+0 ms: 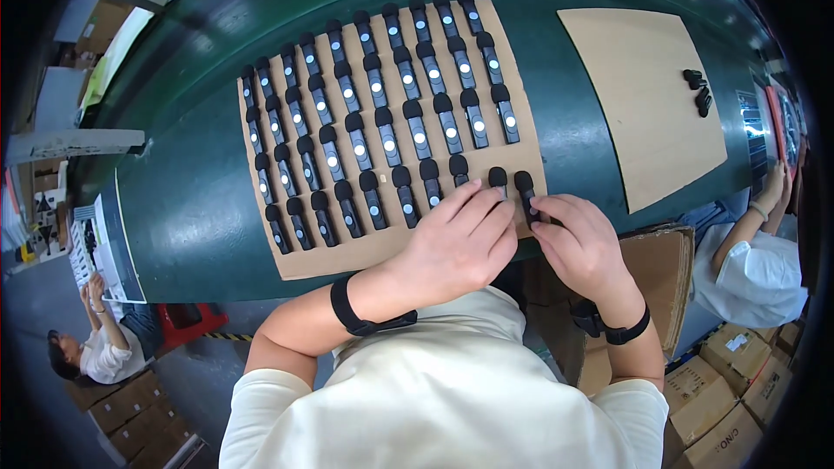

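Observation:
Small black clip-on microphones (387,141) with round foam tops and pale round spots lie in several rows on a brown cardboard sheet (347,262). At the near right corner of that sheet, my right hand (584,241) pinches one microphone (525,184) by its lower body. My left hand (465,239) is just beside it, fingers bent and close together over another microphone (498,177). Only that one's foam top and upper body show; my fingers hide the rest. A further microphone (458,165) lies by my left fingertips. Black bands circle both my wrists.
A second cardboard sheet (643,113) on the green table (191,208) bears a few small black pieces (702,102) near its right edge. An open carton (665,282) stands at my right, against the table edge. Other people sit at far left and far right; stacked boxes (708,391) lie lower right.

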Tool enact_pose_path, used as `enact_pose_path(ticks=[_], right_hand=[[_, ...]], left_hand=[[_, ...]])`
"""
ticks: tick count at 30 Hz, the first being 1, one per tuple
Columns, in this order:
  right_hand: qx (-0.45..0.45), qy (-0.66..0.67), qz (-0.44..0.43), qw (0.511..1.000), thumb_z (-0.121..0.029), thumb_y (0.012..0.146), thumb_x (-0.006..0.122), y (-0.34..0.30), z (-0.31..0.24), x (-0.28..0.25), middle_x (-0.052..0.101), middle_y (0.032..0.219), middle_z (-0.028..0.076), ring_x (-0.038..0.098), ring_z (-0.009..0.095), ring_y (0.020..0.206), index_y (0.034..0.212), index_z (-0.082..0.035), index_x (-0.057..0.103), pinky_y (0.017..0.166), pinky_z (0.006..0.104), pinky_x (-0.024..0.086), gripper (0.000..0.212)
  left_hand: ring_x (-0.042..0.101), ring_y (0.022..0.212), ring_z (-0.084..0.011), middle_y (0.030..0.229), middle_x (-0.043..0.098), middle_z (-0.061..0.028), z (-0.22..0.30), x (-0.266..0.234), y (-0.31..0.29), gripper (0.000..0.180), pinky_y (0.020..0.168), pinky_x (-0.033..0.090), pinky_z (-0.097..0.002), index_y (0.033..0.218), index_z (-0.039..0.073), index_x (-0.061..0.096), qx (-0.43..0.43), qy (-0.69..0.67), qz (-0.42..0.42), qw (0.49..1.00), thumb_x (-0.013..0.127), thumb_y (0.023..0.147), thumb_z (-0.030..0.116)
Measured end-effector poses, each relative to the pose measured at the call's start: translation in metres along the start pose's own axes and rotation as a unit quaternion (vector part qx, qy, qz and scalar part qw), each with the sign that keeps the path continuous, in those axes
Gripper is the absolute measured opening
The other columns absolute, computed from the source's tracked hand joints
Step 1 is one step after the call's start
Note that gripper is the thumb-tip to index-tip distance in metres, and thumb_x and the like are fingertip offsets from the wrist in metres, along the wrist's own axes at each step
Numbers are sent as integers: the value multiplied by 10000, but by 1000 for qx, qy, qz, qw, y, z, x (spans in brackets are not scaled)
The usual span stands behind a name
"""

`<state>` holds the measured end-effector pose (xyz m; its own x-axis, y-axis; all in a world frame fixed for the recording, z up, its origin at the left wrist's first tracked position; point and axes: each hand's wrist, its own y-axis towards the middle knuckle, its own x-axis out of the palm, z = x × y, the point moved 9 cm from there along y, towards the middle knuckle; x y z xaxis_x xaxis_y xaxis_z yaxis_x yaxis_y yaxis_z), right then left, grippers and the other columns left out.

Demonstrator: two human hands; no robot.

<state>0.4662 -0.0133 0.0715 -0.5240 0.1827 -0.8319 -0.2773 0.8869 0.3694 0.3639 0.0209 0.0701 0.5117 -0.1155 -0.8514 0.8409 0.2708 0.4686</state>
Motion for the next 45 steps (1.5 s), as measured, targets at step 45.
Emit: enact_pose_path(ticks=[45], right_hand=[[612, -358, 70, 702, -146, 763, 761, -459, 145, -157, 589, 1118, 151, 553, 360, 1082, 1106, -79, 576, 922, 435, 457, 395]], left_hand=[[543, 1124, -378, 1186, 593, -178, 33, -23, 0, 280, 1026, 390, -524, 986, 60, 645, -94, -84, 97, 987, 693, 721, -14]])
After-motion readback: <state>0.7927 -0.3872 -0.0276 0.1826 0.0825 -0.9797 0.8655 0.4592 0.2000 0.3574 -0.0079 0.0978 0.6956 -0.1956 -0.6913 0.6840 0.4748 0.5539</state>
